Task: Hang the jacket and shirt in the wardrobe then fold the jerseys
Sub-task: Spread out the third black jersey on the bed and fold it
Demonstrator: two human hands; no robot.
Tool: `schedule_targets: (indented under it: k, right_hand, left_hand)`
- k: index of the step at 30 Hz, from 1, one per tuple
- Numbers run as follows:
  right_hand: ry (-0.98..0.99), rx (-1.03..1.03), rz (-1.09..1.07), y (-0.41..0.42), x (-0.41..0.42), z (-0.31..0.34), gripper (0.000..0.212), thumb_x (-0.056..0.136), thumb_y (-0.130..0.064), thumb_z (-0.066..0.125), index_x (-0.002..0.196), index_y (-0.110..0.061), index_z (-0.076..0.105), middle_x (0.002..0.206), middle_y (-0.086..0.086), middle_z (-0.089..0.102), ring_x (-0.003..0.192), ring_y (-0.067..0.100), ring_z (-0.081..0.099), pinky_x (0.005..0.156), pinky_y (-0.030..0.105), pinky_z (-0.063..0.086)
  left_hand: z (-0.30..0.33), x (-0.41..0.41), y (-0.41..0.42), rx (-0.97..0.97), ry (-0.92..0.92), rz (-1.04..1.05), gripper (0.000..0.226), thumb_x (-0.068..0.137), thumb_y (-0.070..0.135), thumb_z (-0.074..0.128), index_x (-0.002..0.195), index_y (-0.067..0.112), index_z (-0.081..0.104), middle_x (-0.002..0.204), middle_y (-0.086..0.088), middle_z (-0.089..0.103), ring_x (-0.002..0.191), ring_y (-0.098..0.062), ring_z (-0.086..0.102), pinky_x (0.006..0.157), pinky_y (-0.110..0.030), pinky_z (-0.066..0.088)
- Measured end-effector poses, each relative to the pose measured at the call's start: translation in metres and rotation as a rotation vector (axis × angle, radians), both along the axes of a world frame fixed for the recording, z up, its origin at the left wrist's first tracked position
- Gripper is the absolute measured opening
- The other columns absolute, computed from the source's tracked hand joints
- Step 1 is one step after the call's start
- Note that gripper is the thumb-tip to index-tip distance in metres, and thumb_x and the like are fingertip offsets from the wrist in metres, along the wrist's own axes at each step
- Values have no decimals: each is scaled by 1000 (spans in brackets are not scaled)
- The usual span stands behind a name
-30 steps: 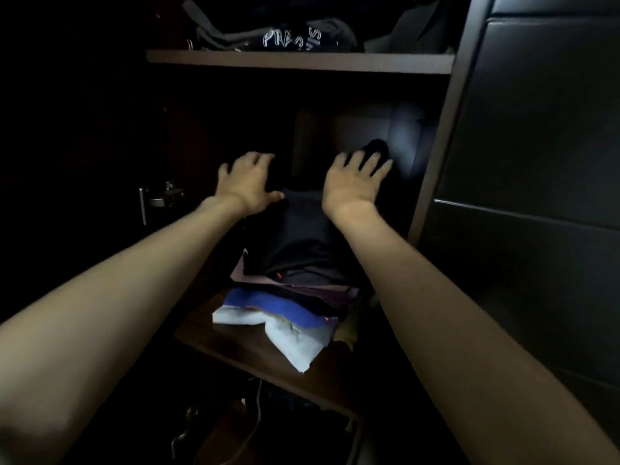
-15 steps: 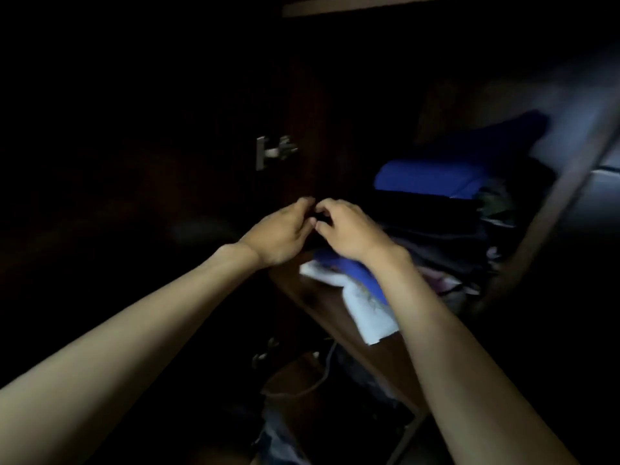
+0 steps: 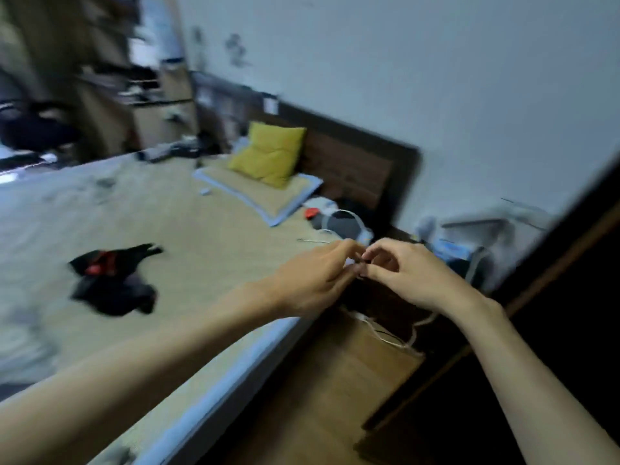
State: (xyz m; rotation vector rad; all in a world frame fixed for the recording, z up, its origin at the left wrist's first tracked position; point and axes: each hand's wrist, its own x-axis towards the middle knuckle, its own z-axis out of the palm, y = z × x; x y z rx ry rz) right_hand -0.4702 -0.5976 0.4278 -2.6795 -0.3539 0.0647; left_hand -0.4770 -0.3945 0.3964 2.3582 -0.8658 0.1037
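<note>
A crumpled black and red jersey (image 3: 114,280) lies on the bed (image 3: 201,250) at the left. My left hand (image 3: 318,280) and my right hand (image 3: 409,273) are held together in front of me above the bed's right edge, fingertips touching each other. The fingers are curled and I see nothing held in either hand. The wardrobe's dark door edge (image 3: 553,297) shows at the right. The frame is blurred by motion.
A yellow cushion (image 3: 268,152) leans on the dark headboard (image 3: 352,162) above a flat pillow. A bedside surface (image 3: 469,236) with clutter and white cables stands between bed and wardrobe. Wooden floor (image 3: 335,380) runs along the bed. Shelves and a desk stand far left.
My view has swung left from the dark wardrobe shelf with folded clothes to the bed. My hands left the clothes stack and came together, fingertips touching.
</note>
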Motion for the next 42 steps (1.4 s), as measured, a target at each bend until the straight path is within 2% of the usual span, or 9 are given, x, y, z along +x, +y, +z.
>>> schedule_targets:
  k: [3,8,12,17,21,25,31,40,42]
  right_hand:
    - [98,-36,202,118,42,-29,24,93,-45,68,109,-28,67,95,-8,70,87,11,67,85,35,55]
    - [166,-118,419,289,84,-85,27,93,-43,69,109,-22,68,95,-2,71,86,17,66,78,32,51]
    - [281,-173,505,378,105,-124,30,94,-51,64,112,-27,61,99,-8,66,88,9,63,74,29,50]
    - [381,-309,598,470,137,-179,39,96,-51,61,119,-20,60,112,0,66,100,17,62,83,34,50]
    - [448,-383,603,524,167,-233,39,96,-46,62,116,-12,60,117,10,69,102,24,63,87,36,49]
    - [504,-433,633,562,204,-292,42,100,-35,60,120,2,59,121,19,66,111,33,62,87,38,48]
    - [532,-524,737,620,280,-410,60,96,-41,61,138,-4,40,141,20,50,123,38,55,101,46,48]
    - [130,-332,781,776,397,-520,66,100,-27,51,158,-14,21,164,16,17,135,46,42,103,54,42]
    - [20,-286,789,811,428,-537,65,99,-23,49,158,-16,21,165,11,21,133,44,45,99,52,44]
  left_hand:
    - [-22,-2,112,66,86,259,38,106,38,37,138,17,45,139,-5,56,116,-24,59,98,-37,45]
    - [-52,-15,278,102,220,581,37,107,35,38,138,17,46,134,-1,59,116,-20,58,88,-25,39]
    - [-84,-28,375,69,347,766,31,105,36,40,127,17,50,115,0,63,108,-22,61,92,-38,49]
    - [-136,-46,457,13,497,977,34,106,34,42,131,13,50,120,-7,64,106,-24,63,92,-43,51]
    - [-190,-36,496,-67,622,1127,40,105,34,45,135,9,48,124,-11,64,108,-27,62,91,-38,51]
    - [-251,-13,510,-160,755,1225,42,104,36,46,135,8,48,125,-10,63,108,-25,61,95,-43,51]
    - [-344,36,501,-216,929,1294,41,103,39,47,134,11,47,116,-5,65,105,-23,62,94,-44,51]
    - [-465,142,534,-284,842,1466,35,103,36,47,130,13,49,116,-4,61,101,-22,59,91,-42,49]
    - [-492,162,545,-256,815,1474,35,103,36,46,130,14,48,120,-3,60,104,-23,59,93,-46,49]
